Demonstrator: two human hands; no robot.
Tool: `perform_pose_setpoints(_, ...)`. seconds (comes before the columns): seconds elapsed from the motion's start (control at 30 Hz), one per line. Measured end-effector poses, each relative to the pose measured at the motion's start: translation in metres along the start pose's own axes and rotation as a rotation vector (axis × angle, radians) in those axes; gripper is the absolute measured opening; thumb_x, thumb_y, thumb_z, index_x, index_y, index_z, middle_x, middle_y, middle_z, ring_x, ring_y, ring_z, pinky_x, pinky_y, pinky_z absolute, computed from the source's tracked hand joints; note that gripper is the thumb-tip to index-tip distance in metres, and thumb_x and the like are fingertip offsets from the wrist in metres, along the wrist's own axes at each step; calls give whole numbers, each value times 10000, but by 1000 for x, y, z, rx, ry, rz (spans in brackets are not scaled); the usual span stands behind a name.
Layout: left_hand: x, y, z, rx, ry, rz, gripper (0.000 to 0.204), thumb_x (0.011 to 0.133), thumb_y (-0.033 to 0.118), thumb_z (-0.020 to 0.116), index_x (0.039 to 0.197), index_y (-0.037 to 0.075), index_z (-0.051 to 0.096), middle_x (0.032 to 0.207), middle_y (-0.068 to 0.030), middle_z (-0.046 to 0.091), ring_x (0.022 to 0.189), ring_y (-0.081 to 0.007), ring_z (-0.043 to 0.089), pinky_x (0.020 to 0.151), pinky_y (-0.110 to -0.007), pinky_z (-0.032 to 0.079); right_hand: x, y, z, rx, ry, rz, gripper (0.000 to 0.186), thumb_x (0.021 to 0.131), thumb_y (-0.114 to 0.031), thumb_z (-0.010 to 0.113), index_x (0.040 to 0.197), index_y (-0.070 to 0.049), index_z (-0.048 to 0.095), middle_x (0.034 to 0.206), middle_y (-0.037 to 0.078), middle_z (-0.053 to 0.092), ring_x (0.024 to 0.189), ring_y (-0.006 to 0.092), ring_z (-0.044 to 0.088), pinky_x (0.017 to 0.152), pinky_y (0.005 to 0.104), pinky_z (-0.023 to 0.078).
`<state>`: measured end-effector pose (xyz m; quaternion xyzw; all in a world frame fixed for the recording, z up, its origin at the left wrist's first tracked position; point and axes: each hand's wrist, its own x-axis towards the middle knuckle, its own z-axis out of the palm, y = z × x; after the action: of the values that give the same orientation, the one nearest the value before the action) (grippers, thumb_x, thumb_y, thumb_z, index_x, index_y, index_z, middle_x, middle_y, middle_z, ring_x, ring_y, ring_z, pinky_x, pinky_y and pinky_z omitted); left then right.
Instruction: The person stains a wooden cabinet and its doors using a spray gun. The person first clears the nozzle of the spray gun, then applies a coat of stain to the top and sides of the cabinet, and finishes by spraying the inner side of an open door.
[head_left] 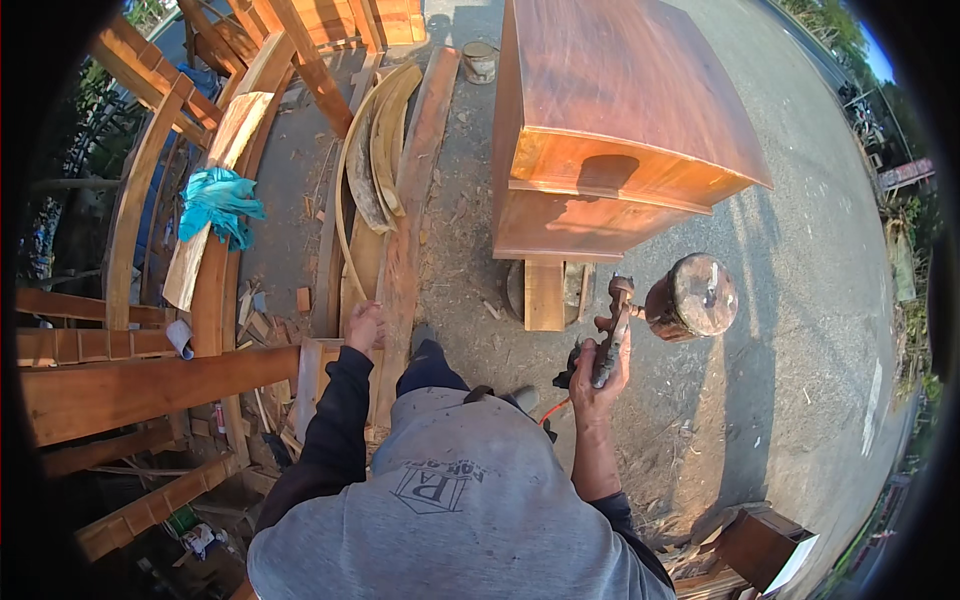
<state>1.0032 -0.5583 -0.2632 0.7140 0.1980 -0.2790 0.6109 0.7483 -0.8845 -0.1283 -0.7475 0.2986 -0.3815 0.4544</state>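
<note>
My right hand [600, 380] is closed around a paint-stained spray gun [617, 310], its nozzle pointing up the picture, with an orange hose [556, 408] running below it. Just right of it stands a round, stained can [700, 297]. My left hand [364, 326] has curled fingers on the lower end of a thin, bent wooden strip [352, 250], over long planks [425, 170]. Curved wooden pieces [390, 130] lie on those planks. Ahead is a large reddish-brown wooden cabinet [625, 90], raised on a wooden support [544, 295].
Timber frames [150, 370] crowd my left, with a teal cloth [215, 205] draped over one. A small can [480, 63] stands behind the planks. A dark wooden box [750, 550] sits at lower right. Wood scraps litter the pavement [800, 400], which stretches off to the right toward greenery.
</note>
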Motion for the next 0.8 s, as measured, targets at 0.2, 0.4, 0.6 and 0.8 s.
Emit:
perform_pose_setpoints(0.2, 89, 54, -6, 300, -14, 210, 335, 967, 316, 669, 1174, 59, 611, 1066, -116, 587, 917, -247, 607, 807, -368, 509, 19, -85, 74, 37, 166, 60, 580, 920, 33, 563, 1488, -28, 463, 1226, 112, 655, 681, 77, 565, 610, 232, 497)
perform_pose_setpoints(0.4, 230, 128, 54, 468, -221, 374, 475, 941, 340, 686, 1246, -13, 595, 1321, -217, 523, 1230, -397, 532, 1044, -435, 439, 43, -139, 110, -35, 426, 40, 633, 934, -8, 563, 1544, -13, 397, 1234, 151, 638, 676, 73, 548, 582, 212, 481)
perform_pose_setpoints(0.6, 347, 235, 189, 478, -268, 431, 519, 907, 359, 709, 1257, -8, 600, 1346, -239, 522, 1276, -411, 480, 1069, -458, 421, 88, -149, 117, -234, 732, 68, 400, 960, -77, 598, 1334, 59, 559, 1207, 162, 665, 631, 89, 542, 548, 217, 450)
perform_pose_setpoints(0.8, 433, 339, 312, 778, -341, 657, 517, 880, 360, 745, 1228, 3, 610, 1317, -257, 548, 1285, -414, 479, 1075, -459, 421, 135, -157, 133, -542, 1100, 100, 309, 983, -141, 626, 1235, 36, 646, 1064, 107, 731, 559, 76, 508, 508, 220, 429)
